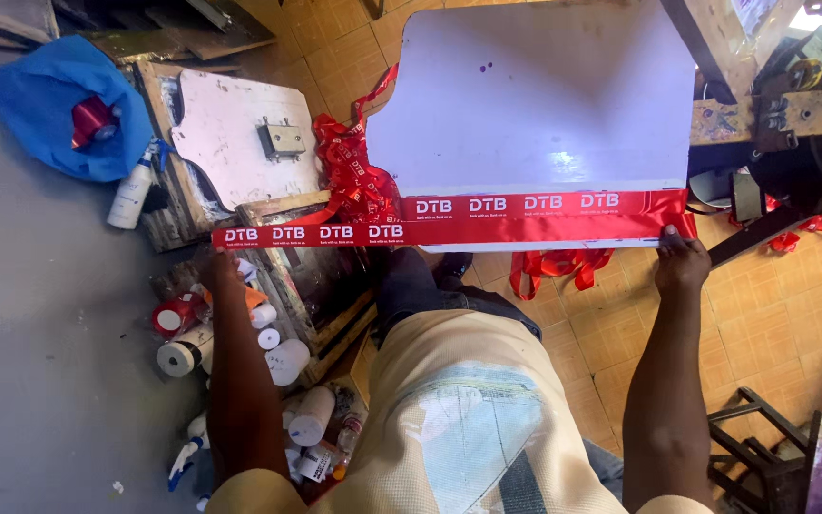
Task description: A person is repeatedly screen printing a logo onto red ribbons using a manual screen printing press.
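Item, printed red ribbon (449,221), mid-frame: light, limp, slippery satin, pinched taut at both ends, my left hand (219,269) and right hand (682,259) closed on it, beyond it the white board (535,105).

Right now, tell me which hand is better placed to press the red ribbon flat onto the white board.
Probably the right hand: it pinches the red ribbon at the white board edge. The left hand holds the ribbon's other end beyond the board, over the cluttered wooden pallet.
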